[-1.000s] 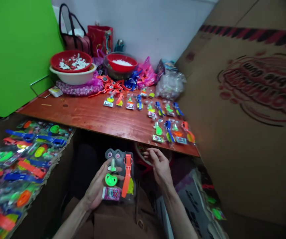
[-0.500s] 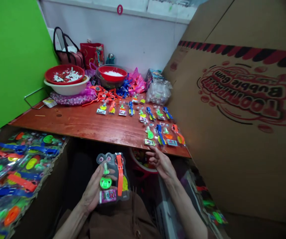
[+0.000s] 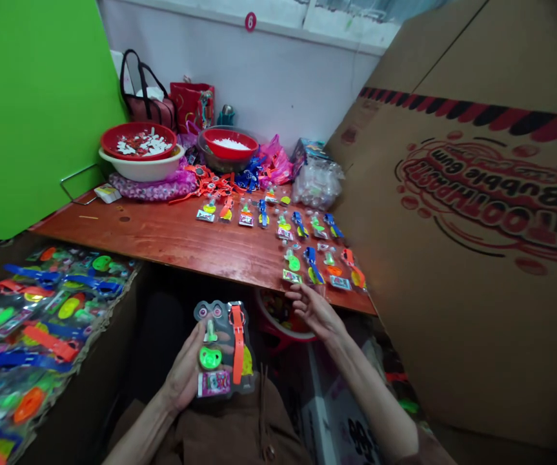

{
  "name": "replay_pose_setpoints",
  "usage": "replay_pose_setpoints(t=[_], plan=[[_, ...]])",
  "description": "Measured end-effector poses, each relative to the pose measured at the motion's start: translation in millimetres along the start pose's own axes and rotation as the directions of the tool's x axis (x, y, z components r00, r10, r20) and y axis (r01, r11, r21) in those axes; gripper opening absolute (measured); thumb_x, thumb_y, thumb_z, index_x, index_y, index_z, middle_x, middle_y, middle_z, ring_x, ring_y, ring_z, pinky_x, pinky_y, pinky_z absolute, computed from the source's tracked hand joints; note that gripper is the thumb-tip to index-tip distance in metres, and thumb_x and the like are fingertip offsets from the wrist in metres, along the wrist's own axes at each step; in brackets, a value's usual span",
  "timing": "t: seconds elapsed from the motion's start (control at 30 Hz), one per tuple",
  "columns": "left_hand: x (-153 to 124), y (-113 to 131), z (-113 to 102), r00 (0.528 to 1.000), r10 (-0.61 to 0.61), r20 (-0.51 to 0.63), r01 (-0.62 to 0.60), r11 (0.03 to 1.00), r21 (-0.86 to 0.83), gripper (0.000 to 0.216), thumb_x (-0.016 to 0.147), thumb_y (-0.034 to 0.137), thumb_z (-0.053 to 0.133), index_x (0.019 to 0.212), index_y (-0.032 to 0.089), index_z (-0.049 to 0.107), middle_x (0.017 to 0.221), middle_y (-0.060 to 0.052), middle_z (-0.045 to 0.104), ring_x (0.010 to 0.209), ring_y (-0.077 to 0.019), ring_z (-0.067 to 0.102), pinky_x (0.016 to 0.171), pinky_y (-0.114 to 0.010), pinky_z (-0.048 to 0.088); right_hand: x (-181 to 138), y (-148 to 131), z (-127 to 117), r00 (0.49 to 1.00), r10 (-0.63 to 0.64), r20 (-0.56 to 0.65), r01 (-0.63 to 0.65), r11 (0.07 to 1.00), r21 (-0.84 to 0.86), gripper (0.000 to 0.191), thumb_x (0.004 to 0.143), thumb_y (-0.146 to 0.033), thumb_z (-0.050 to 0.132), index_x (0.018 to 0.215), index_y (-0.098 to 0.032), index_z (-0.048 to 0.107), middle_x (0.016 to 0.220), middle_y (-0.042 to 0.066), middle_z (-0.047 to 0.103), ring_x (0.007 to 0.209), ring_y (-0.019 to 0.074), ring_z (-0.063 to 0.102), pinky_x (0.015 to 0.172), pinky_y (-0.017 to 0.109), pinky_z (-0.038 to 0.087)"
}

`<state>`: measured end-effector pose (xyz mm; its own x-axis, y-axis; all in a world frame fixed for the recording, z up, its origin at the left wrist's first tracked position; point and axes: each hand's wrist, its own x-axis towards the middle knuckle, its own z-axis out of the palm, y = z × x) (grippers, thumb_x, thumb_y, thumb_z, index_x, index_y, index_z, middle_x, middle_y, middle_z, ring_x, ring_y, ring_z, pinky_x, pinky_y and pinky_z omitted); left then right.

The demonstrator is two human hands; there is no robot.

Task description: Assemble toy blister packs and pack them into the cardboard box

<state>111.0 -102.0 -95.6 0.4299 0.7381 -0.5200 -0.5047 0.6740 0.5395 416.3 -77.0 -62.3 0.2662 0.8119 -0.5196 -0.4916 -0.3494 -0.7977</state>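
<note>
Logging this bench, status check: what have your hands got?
Left hand holding clear pack of neon toys. Right hand open, empty, by red tub.

Left hand [image 3: 181, 371] sits palm-up below the bench [image 3: 162, 236], fingers curled upward. Right hand [image 3: 314, 313] stays open, fingers loosely curved, just below the front edge.

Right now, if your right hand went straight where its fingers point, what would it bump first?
Probably the front edge of the wooden table, just past the right hand. I can't quite tell how far away that edge is.
</note>
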Motion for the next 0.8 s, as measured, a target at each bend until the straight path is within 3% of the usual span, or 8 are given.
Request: replay_pose_setpoints(t=[0.1, 0.3, 0.5, 0.7, 0.8], plan=[[4, -2, 1, 1.000, 0.003, -0.006, -0.003, 1.000, 0.004, 0.052, 0.091, 0.045, 0.062, 0.138, 0.024, 0.051, 0.106, -0.011, 0.067, 0.090, -0.0260, 0.071, 0.073, -0.044, 0.061, -22, 18, 16, 1.000, 0.007, -0.010, -0.007, 1.000, -0.024, 0.015, 0.086, -0.031, 0.070, 0.087, -0.017, 0.065, 0.076, 0.004, 0.075, 0.048, 0.0082, 0.063, 0.041, 0.015, 0.049], [11, -5, 3, 1.000, 0.003, -0.020, -0.004, 0.999, -0.053, 0.046, 0.091, 0.049, 0.060, 0.127, 0.020, 0.057, 0.098, -0.010, 0.069, 0.087, -0.0273, 0.072, 0.069, -0.045, 0.062, -73, 68, 47, 0.992, 0.034, 0.123, -0.024, 0.997, -0.078, 0.044, 0.072, -0.054, 0.080, 0.092, -0.017, 0.068, 0.079, 0.004, 0.074, 0.050, 0.0085, 0.059, 0.040, 0.018, 0.048], [15, -8, 8, 1.000, 0.018, -0.004, -0.019, 0.981, -0.194, 0.049, 0.091, 0.051, 0.060, 0.127, 0.018, 0.062, 0.108, -0.013, 0.074, 0.097, -0.0266, 0.072, 0.088, -0.041, 0.057, -113, 115, 69, 0.948, 0.219, 0.232, -0.183, 0.968, -0.170, 0.051, 0.076, -0.061, 0.075, 0.094, -0.015, 0.068, 0.082, 0.006, 0.072, 0.048, 0.0091, 0.059, 0.037, 0.019, 0.046], [16, -5, 0, 0.999, 0.035, 0.021, -0.028, 0.969, -0.244, 0.064, 0.090, 0.067, 0.046, 0.128, 0.017, 0.062, 0.111, -0.014, 0.074, 0.102, -0.0276, 0.071, 0.091, -0.040, 0.056, -119, 143, 81, 0.938, 0.229, 0.262, -0.155, 0.949, -0.276, 0.055, 0.075, -0.067, 0.071, 0.089, -0.014, 0.066, 0.080, 0.008, 0.072, 0.047, 0.0095, 0.059, 0.037, 0.018, 0.045], [14, -2, -6, 1.000, 0.002, 0.013, 0.001, 0.975, -0.223, 0.066, 0.086, 0.069, 0.052, 0.122, 0.015, 0.063, 0.102, -0.014, 0.074, 0.093, -0.0269, 0.072, 0.084, -0.038, 0.057, -113, 150, 84, 0.929, 0.224, 0.294, -0.105, 0.922, -0.372, 0.059, 0.072, -0.072, 0.069, 0.084, -0.014, 0.065, 0.074, 0.006, 0.071, 0.045, 0.0104, 0.058, 0.037, 0.020, 0.044]])
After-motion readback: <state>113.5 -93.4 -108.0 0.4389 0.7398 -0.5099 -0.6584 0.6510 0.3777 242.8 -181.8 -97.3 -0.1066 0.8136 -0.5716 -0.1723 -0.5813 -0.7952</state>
